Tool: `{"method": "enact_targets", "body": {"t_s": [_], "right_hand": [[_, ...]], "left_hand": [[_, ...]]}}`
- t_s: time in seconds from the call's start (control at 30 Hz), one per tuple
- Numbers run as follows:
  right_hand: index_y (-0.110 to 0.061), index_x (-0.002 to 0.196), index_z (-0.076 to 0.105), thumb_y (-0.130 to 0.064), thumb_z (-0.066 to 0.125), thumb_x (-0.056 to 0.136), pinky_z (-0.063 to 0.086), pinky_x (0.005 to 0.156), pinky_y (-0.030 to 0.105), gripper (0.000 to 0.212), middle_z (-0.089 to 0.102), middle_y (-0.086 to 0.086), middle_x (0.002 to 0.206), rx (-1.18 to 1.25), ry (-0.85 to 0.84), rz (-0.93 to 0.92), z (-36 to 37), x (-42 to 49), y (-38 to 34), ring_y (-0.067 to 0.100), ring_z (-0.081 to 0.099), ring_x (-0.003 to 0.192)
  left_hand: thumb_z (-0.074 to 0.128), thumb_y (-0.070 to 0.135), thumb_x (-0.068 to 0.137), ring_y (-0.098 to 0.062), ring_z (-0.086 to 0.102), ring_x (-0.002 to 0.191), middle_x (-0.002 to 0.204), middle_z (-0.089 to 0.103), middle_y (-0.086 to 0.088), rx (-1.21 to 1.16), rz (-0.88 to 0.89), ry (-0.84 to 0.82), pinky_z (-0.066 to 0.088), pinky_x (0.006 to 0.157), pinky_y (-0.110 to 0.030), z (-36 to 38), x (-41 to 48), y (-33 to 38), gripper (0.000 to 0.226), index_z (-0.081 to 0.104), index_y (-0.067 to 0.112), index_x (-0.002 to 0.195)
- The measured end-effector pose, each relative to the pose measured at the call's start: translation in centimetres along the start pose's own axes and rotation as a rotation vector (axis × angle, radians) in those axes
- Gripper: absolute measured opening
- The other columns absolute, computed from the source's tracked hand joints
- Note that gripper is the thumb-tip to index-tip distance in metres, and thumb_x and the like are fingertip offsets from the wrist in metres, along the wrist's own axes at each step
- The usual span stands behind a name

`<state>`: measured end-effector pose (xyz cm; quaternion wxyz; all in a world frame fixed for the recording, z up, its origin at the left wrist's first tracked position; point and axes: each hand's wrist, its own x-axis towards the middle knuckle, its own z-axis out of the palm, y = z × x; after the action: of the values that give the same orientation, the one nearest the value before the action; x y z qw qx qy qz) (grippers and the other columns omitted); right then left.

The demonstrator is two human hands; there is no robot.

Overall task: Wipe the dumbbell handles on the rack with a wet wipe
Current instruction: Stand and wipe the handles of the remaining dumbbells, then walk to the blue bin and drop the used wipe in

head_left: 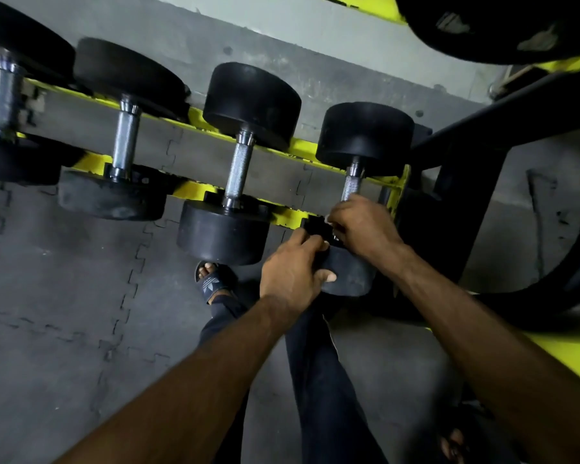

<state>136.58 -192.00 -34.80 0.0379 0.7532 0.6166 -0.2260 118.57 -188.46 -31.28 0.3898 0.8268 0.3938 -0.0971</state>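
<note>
Right hand [362,229] wrapped tight round the near end of the knurled handle [352,184]. Left hand [292,272] is clamped on the near head [350,274] of that same dumbbell, the last one at the right end of the yellow rack [302,149]. There's a white sliver at the right fingers, too small to call. A neighbouring dumbbell [252,95] sits just left across the rails. Below, grey interlocking floor mats [64,279]. Behind, a bare grey wall [282,35].

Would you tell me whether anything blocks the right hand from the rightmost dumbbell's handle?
Nothing visible does: the right hand grips the near end of the handle, and the left hand holds the near head, clear of it.
</note>
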Motion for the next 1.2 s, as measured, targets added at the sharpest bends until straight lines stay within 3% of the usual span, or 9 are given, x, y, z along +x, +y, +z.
{"method": "enact_targets", "body": {"t_s": [0.1,0.3,0.43,0.53,0.67,0.83,1.0,1.1,1.2], "right_hand": [[-0.015,0.084,0.074,-0.025,0.068,0.081,0.051,0.062,0.036,0.012,0.071,0.004,0.083,0.1,0.122,0.049,-0.4,-1.1,1.1,0.031,0.06,0.081],[-0.013,0.074,0.072,-0.019,0.074,0.075,0.058,0.068,0.039,0.006,0.073,0.001,0.074,0.666,0.207,0.641,0.6,-2.4,2.0,0.018,0.069,0.071],[-0.023,0.07,0.068,-0.009,0.078,0.074,0.054,0.067,0.027,0.018,0.069,-0.008,0.07,0.978,0.327,0.708,-2.0,-4.6,-0.6,0.006,0.063,0.065],[-0.018,0.076,0.07,0.002,0.077,0.076,0.048,0.061,0.017,0.022,0.068,-0.005,0.069,1.219,0.457,0.692,-5.3,-6.7,-3.3,-0.003,0.058,0.057],[-0.007,0.105,0.073,0.005,0.07,0.083,0.052,0.067,0.017,0.025,0.071,0.002,0.085,1.462,0.455,0.64,-9.1,-9.2,-6.9,0.002,0.061,0.068],[-0.012,0.093,0.076,0.005,0.069,0.085,0.055,0.073,0.021,0.02,0.074,0.004,0.089,1.527,0.326,0.545,-12.3,-11.7,-10.6,0.012,0.066,0.078],[-0.009,0.092,0.074,0.005,0.07,0.085,0.053,0.072,0.024,0.016,0.072,0.008,0.084,1.556,0.117,0.442,-16.6,-14.6,-16.4,0.02,0.064,0.08],[-0.009,0.092,0.074,0.003,0.07,0.085,0.05,0.083,0.035,0.015,0.072,0.009,0.082,1.565,0.011,0.337,-19.2,-16.1,-21.1,0.024,0.061,0.082],[-0.004,0.096,0.071,0.003,0.071,0.085,0.05,0.08,0.031,0.013,0.071,0.01,0.083,1.567,-0.035,0.251,-20.5,-16.6,-25.8,0.023,0.06,0.081]], "left_hand": [[0.076,0.046,0.08,-0.026,0.059,0.106,0.118,0.049,0.002,-0.03,-0.006,-0.011,0.052,0.082,-0.042,-0.2,-0.2,0.1,0.049,0.059,0.025,0.121],[0.076,0.038,0.083,-0.018,0.059,0.109,0.12,0.058,0.006,-0.159,-0.078,-0.063,0.051,0.093,-0.037,-1.3,-0.2,0.3,0.043,0.062,0.026,0.122],[0.076,0.034,0.085,-0.01,0.063,0.108,0.117,0.068,0.008,-0.335,-0.169,-0.024,0.051,0.096,-0.031,-3.2,-1.4,0.9,0.037,0.065,0.024,0.119],[0.077,0.034,0.084,-0.01,0.065,0.104,0.112,0.07,0.008,-0.41,-0.205,0.047,0.053,0.096,-0.031,-5.5,-3.5,1.6,0.035,0.067,0.025,0.117],[0.077,0.029,0.087,0.001,0.064,0.091,0.096,0.067,0.019,-0.512,-0.245,0.142,0.047,0.081,-0.009,-9.1,-7.9,2.2,0.02,0.067,0.028,0.104],[0.078,0.028,0.085,-0.006,0.069,0.085,0.092,0.072,0.011,-0.642,-0.334,0.305,0.058,0.081,-0.034,-12.5,-13.7,1.4,0.017,0.068,0.037,0.095],[0.077,0.013,0.086,-0.004,0.066,0.078,0.087,0.072,0.005,-0.741,-0.356,0.495,0.053,0.078,-0.027,-16.9,-21.6,1.5,0.016,0.069,0.026,0.092],[0.077,0.017,0.087,-0.011,0.068,0.085,0.092,0.073,0.002,-0.791,-0.361,0.582,0.056,0.081,-0.029,-19.3,-26.9,0.6,0.014,0.072,0.018,0.1],[0.077,0.019,0.087,-0.015,0.069,0.089,0.096,0.074,-0.001,-0.824,-0.364,0.643,0.055,0.083,-0.029,-21.1,-31.2,-1.3,0.017,0.073,0.015,0.103]]}}
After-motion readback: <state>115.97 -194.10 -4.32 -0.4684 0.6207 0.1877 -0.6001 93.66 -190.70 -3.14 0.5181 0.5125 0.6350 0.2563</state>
